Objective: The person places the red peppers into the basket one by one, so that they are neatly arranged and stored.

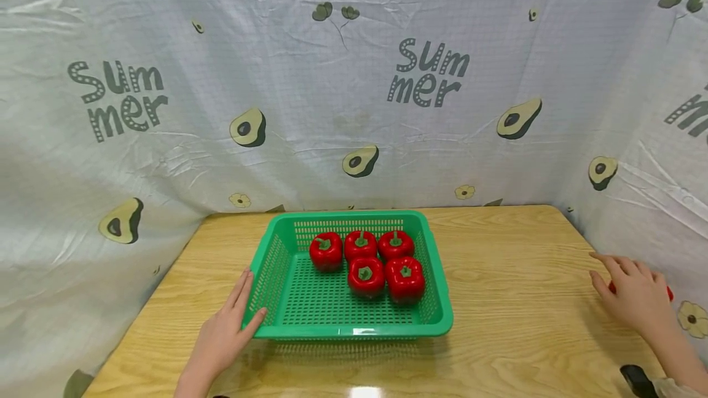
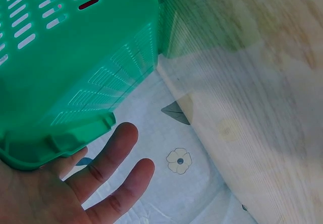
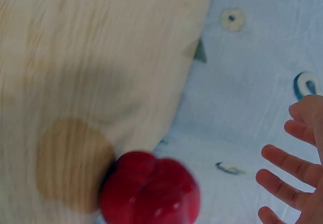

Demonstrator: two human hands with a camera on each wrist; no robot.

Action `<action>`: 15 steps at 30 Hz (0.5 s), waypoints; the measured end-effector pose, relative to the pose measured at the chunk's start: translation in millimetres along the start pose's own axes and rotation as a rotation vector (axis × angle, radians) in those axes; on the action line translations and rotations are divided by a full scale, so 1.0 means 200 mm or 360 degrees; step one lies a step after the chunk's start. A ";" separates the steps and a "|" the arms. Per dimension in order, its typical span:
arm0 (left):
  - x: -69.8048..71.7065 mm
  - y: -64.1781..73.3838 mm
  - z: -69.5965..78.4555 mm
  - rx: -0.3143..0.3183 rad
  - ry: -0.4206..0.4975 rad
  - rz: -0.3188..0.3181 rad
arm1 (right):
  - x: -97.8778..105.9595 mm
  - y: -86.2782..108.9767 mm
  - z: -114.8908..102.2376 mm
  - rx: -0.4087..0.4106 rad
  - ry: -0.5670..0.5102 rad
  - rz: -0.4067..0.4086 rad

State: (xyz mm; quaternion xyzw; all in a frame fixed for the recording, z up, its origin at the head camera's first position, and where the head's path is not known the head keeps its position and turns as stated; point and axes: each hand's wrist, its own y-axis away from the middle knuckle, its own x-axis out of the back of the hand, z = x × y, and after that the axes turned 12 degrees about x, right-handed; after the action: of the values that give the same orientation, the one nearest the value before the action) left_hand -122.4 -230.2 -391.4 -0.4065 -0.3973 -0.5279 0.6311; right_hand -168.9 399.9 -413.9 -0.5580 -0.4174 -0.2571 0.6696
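A green plastic basket (image 1: 354,331) stands on the table with several red bell peppers (image 1: 406,280) inside, mostly toward its right and back. My left hand (image 1: 221,330) rests at the basket's front left corner, thumb over the rim. In the left wrist view its other fingers (image 2: 108,161) are spread loosely beside the basket's side, not wrapped round it. At the table's right edge, my right hand (image 1: 636,293) is over another red bell pepper (image 3: 151,193), mostly hidden by it in the head view. Its fingers (image 3: 290,166) are spread and apart from that pepper in the right wrist view.
The wooden table (image 1: 509,275) extends right of the basket. White cloth (image 1: 298,78) with avocado prints and lettering hangs behind and at both sides. A dark strap (image 1: 638,381) is on the right wrist.
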 end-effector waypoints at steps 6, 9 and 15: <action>0.00 0.00 0.00 0.0003 -0.0003 -0.0004 | -0.12 0.07 0.22 -0.0200 0.0074 -0.0165; 0.00 0.00 0.00 0.0012 0.0000 -0.0014 | -0.13 0.08 0.27 -0.0252 0.0053 -0.0229; 0.00 0.00 0.00 0.0021 -0.0001 -0.0027 | -0.09 0.09 0.29 -0.0293 0.0053 -0.0340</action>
State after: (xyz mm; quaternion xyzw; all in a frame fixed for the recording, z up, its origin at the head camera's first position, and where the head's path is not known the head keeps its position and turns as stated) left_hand -123.1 -230.5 -392.3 -0.3989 -0.4043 -0.5304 0.6293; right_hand -180.2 458.4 -437.5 -0.5651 -0.4378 -0.3733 0.5913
